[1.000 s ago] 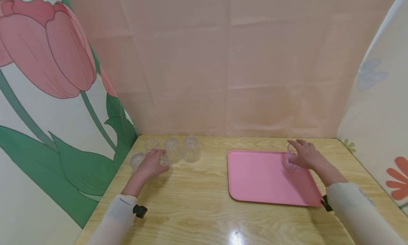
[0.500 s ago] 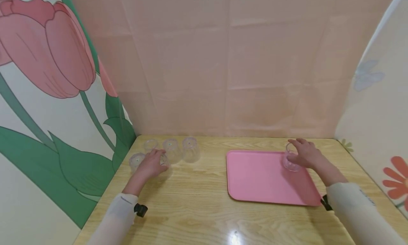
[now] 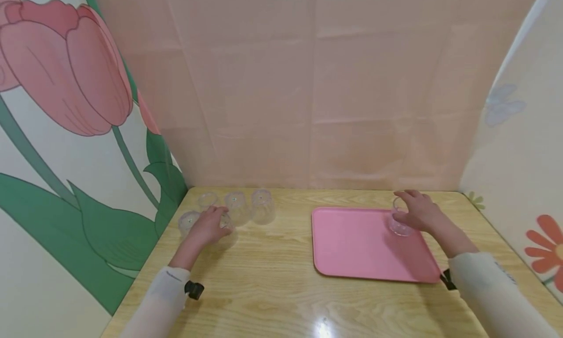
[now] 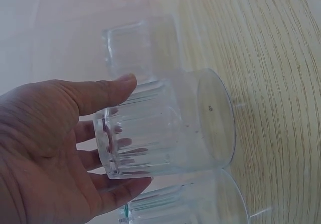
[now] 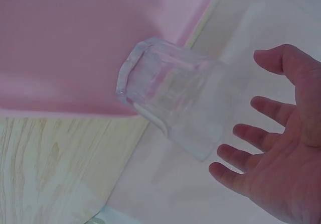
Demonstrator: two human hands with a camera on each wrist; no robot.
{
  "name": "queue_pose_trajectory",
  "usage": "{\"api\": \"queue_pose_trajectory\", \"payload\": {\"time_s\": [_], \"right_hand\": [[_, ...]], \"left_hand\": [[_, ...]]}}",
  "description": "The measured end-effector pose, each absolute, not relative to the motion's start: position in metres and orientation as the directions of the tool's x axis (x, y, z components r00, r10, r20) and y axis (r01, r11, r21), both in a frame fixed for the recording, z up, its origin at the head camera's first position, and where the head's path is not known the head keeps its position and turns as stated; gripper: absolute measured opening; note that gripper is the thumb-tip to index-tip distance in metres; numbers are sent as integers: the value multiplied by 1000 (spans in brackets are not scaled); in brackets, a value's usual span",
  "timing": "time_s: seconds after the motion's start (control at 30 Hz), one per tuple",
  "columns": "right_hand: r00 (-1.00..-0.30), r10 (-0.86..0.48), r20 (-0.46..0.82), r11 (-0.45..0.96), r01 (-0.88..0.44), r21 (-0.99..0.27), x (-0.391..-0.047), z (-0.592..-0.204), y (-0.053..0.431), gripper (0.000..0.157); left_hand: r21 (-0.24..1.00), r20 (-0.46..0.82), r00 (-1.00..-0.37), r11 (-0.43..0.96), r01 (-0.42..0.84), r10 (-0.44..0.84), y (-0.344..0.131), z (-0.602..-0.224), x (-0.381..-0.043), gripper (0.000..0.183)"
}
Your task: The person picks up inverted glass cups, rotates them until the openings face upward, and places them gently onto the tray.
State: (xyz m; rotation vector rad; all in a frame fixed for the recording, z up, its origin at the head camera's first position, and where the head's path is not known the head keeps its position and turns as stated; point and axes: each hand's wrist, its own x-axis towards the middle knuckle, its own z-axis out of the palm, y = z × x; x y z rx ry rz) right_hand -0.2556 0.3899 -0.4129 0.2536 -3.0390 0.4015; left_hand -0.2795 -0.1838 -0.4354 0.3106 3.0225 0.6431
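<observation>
My left hand [image 3: 208,226] grips a clear plastic tumbler [image 4: 155,128] that stands upside down on the table. The thumb lies on one side of its fluted base, and the fingers curl round the other. Several similar tumblers stand close by, one clear tumbler [image 3: 263,206] at the right end of the group. At the far right corner of the pink tray [image 3: 352,242], another clear tumbler [image 5: 173,91] stands upright. Over its top is my right hand [image 5: 288,158], with thumb and fingers spread and apart from the rim in the right wrist view.
The wood-grain table [image 3: 264,289] reaches back to a plain pink backdrop [image 3: 246,108]. A tulip-printed panel [image 3: 66,181] borders the left side, and a flowered panel [image 3: 523,147] the right. Bare tabletop lies between the tumblers and the tray.
My right hand has risen slightly off the tumbler on the tray, and its thumb sits higher. The left hand keeps its place. The head view has shifted a little.
</observation>
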Motion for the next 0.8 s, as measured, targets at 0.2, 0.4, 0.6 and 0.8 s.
{"api": "queue_pose_trajectory", "payload": {"time_s": [0.2, 0.4, 0.6, 0.8], "right_hand": [[-978, -170, 119, 944, -196, -265, -252, -410, 385, 68], [-979, -171, 108, 941, -195, -276, -248, -408, 380, 71], [-978, -176, 113, 940, -201, -276, -245, -405, 374, 71], [-969, -199, 144, 935, -232, -270, -240, -401, 365, 72]], "left_hand": [[413, 20, -980, 891, 187, 196, -182, -432, -273, 63], [417, 56, -979, 887, 200, 194, -179, -426, -266, 62], [423, 72, -977, 880, 214, 203, -177, -421, -261, 62], [441, 91, -975, 870, 221, 201, -175, -417, -256, 63]]}}
